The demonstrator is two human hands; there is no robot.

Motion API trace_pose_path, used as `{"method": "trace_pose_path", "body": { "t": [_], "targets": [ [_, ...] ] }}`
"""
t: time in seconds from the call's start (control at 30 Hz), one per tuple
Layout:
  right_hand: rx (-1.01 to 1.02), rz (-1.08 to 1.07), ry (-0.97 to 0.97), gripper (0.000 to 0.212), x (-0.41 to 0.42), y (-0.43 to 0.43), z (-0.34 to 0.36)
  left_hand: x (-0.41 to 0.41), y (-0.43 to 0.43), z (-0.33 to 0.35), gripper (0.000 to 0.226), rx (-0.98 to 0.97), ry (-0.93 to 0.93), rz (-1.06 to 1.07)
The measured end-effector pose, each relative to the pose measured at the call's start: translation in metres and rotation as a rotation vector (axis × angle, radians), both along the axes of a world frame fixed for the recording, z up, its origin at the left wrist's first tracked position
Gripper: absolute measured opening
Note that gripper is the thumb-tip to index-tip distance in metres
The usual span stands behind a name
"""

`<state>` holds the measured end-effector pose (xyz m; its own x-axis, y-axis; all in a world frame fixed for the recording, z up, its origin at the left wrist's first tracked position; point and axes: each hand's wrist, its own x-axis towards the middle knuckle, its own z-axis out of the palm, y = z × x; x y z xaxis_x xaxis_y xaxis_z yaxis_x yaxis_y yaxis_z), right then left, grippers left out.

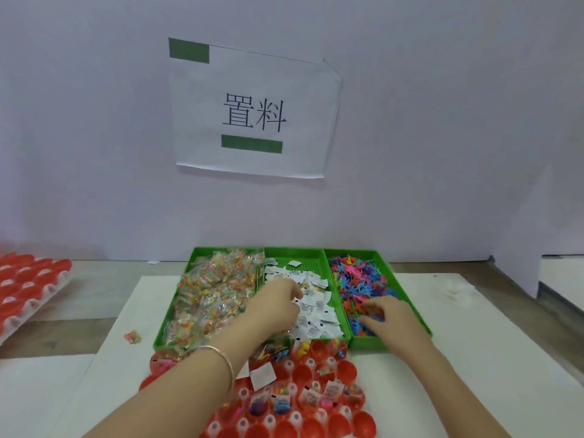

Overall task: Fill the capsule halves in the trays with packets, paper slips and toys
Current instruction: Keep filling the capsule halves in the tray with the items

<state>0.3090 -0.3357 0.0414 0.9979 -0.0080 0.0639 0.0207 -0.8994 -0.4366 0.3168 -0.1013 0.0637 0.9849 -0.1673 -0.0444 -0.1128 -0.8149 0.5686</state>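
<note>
left hand (278, 301) fingertips sink among slips (319, 314), right hand (388, 314) fingertips among toys (357, 279); what either holds cannot be told. left forearm (189, 374) hides part of the capsule tray (366, 420), which the bottom edge cuts off. slip print is too small to read.

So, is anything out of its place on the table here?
Yes. One packet lies alone on the white sheet, left of the green tray, outside the packet pile. A paper slip also lies flat across the red capsule halves, not clearly inside one.
</note>
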Motion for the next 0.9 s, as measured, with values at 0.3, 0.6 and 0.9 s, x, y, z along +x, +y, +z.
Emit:
{"method": "trace_pose_path", "body": {
  "t": [0.3,0.6,0.9],
  "targets": [
    [-0.135,-0.044,-0.010,0.010,0.014,0.010,0.002,0.027,-0.011,-0.021,0.018,0.148,-0.024,-0.016],
    [0.238,-0.199,-0.283,0.017,0.003,0.015,-0.006,0.041,-0.020,-0.023,0.025,0.165,-0.022,0.030],
    [0.862,-0.128,-0.377,0.022,-0.009,0.017,-0.008,0.044,-0.020,-0.026,0.015,0.201,-0.075,0.008]
  ]
}}
